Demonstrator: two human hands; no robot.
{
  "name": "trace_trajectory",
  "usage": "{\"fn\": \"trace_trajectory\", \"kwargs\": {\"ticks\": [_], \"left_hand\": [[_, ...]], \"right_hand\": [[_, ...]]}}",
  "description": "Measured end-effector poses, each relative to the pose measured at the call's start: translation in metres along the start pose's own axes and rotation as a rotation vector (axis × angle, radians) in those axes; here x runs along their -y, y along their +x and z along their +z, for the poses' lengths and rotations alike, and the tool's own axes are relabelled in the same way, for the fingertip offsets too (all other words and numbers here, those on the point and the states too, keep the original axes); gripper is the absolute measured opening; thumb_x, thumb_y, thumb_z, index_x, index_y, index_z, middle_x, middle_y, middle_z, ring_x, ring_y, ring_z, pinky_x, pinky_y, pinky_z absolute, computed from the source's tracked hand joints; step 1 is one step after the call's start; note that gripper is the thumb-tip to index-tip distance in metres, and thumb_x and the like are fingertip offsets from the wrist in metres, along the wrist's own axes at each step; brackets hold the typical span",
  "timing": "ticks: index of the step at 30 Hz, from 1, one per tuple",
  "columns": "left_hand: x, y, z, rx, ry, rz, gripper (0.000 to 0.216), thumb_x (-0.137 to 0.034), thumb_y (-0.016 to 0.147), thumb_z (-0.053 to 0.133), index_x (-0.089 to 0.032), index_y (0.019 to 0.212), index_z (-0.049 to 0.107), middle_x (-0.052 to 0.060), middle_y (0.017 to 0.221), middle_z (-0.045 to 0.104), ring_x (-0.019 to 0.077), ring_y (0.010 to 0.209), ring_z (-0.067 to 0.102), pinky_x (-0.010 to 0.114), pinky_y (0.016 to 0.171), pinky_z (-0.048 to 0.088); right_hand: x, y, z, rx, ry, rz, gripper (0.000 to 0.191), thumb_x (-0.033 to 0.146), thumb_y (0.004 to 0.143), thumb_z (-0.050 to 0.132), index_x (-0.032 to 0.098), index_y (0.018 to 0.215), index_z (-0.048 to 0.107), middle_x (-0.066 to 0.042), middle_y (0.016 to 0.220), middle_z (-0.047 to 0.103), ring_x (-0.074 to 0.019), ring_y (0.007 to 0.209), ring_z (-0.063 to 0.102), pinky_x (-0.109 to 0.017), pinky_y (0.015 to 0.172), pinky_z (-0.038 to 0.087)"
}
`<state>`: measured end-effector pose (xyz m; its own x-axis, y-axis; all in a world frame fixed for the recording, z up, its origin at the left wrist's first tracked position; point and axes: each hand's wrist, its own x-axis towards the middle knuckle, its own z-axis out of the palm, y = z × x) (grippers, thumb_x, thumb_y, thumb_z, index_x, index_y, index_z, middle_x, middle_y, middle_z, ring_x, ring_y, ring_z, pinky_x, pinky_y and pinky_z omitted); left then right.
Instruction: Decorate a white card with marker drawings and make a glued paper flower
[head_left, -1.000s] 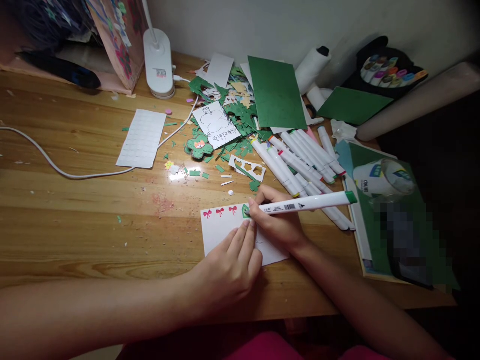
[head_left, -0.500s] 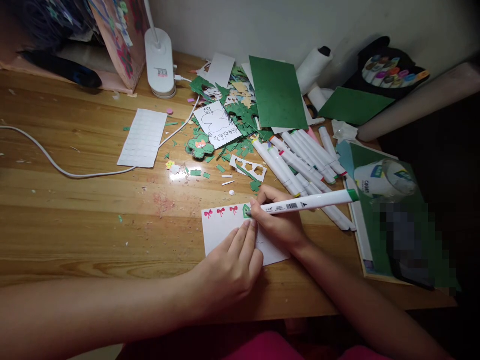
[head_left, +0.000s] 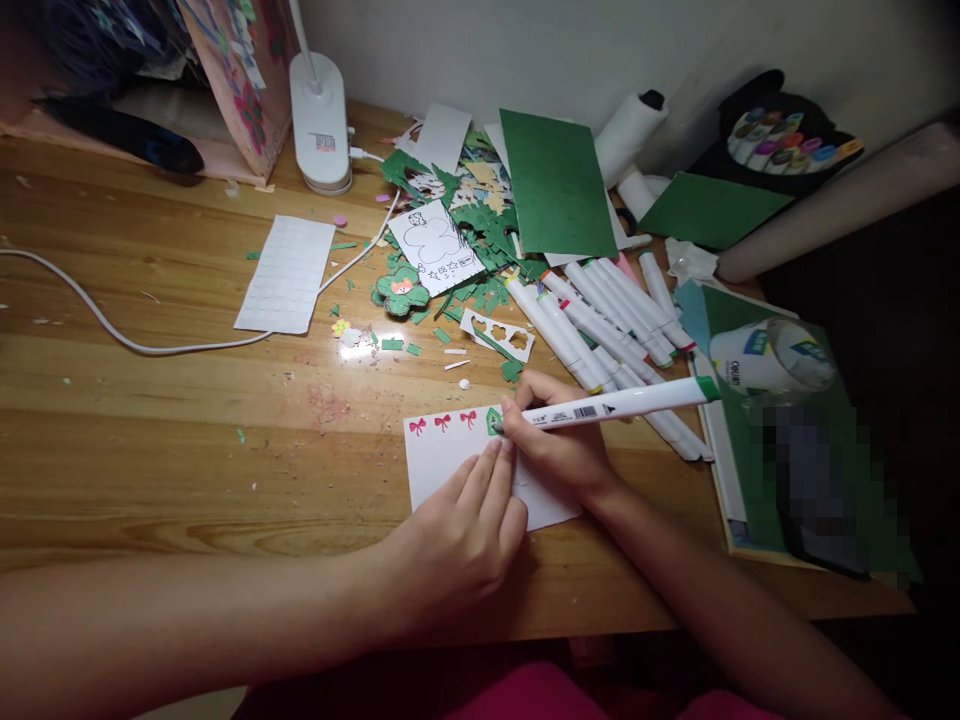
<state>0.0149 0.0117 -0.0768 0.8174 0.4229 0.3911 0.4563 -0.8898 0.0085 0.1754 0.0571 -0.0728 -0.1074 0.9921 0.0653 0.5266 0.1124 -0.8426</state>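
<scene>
A white marker (head_left: 637, 398) with a green end cap is gripped in my right hand (head_left: 559, 440), its tip on a small green house-like drawing (head_left: 493, 421). That drawing sits near the top edge of a white sheet of paper (head_left: 431, 470), beside a row of 3 red bows (head_left: 442, 424). My left hand (head_left: 469, 525) rests on the sheet with its fingers stretched out together, fingertips just below the green drawing. Part of the paper is hidden under both hands.
Several white markers (head_left: 600, 320) lie beyond my right hand. Green paper scraps (head_left: 495, 225), a flower-shaped cutout (head_left: 401, 290) and a green sheet (head_left: 559, 185) lie farther back. At left are a lined sheet (head_left: 285, 275) and a white lamp base (head_left: 321, 130); a clear-sided tub (head_left: 772, 355) stands right.
Both hands and the paper stay in nearly the same place. The marker's far end has dipped very slightly.
</scene>
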Motion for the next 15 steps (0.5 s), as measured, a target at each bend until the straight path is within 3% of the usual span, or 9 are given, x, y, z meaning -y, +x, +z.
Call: {"fn": "trace_trajectory", "kwargs": {"ticks": [15], "left_hand": [[-0.0002, -0.0002, -0.0003, 0.000, 0.008, 0.002, 0.024, -0.016, 0.086, 0.039, -0.002, 0.093, 0.056, 0.027, 0.115, 0.059, 0.0306, 0.110, 0.057, 0.037, 0.091, 0.047]], "right_hand": [[-0.0003, -0.0005, 0.0000, 0.008, -0.014, -0.019, 0.028, 0.020, 0.078, 0.055, 0.020, 0.056, 0.037, 0.007, 0.052, 0.039, -0.0087, 0.047, 0.035, -0.022, 0.044, 0.028]]}}
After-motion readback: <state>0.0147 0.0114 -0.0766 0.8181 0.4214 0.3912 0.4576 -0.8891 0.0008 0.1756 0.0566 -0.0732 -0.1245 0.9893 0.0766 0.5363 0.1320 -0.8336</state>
